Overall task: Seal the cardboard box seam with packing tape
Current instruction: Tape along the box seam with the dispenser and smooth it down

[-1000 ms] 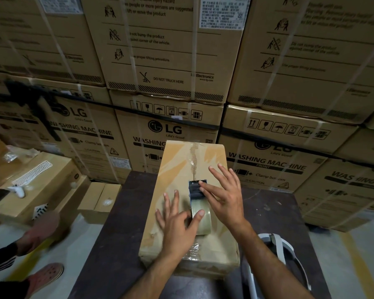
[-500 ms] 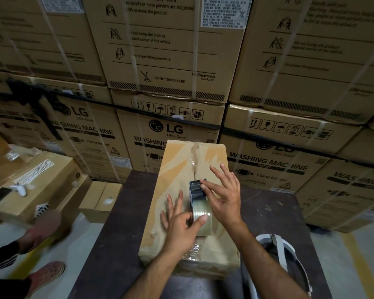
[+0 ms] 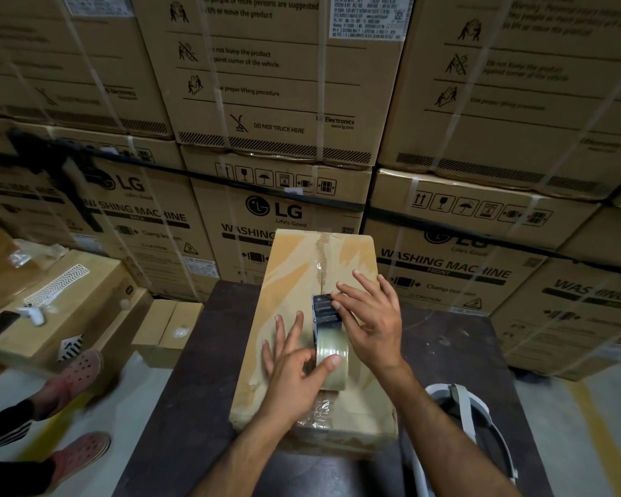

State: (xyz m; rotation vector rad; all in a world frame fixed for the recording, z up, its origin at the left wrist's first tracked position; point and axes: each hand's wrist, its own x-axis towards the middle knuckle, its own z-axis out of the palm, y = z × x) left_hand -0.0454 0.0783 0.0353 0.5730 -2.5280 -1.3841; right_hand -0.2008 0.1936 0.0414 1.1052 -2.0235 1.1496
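Cardboard box (image 3: 302,281) lying lengthwise on a dark surface (image 3: 194,371), centre seam (image 3: 322,261) running away from the camera, its far part bare and ragged. Tape dispenser (image 3: 328,330) standing on the box top, right on the seam, about midway along; dark serrated head at the far end, roll of clear packing tape (image 3: 332,356) at the near end. Crinkled clear tape (image 3: 318,412) over the near edge of the box.

Left hand (image 3: 294,367) resting on the box just left of the roll, fingers (image 3: 284,331) spread flat on the cardboard, thumb pressed against the side of the roll; not closed around anything. Right hand (image 3: 373,317) reaching over the dispenser from the right, fingers apart, fingertips touching the dark head, no full clasp on it.

White headset-like frame (image 3: 463,410) on the surface at right, beside the box. Stacked washing machine cartons (image 3: 284,138) behind, strapped. Lower cartons (image 3: 69,299) at left; another person's feet in pink clogs (image 3: 79,374) on the floor there.
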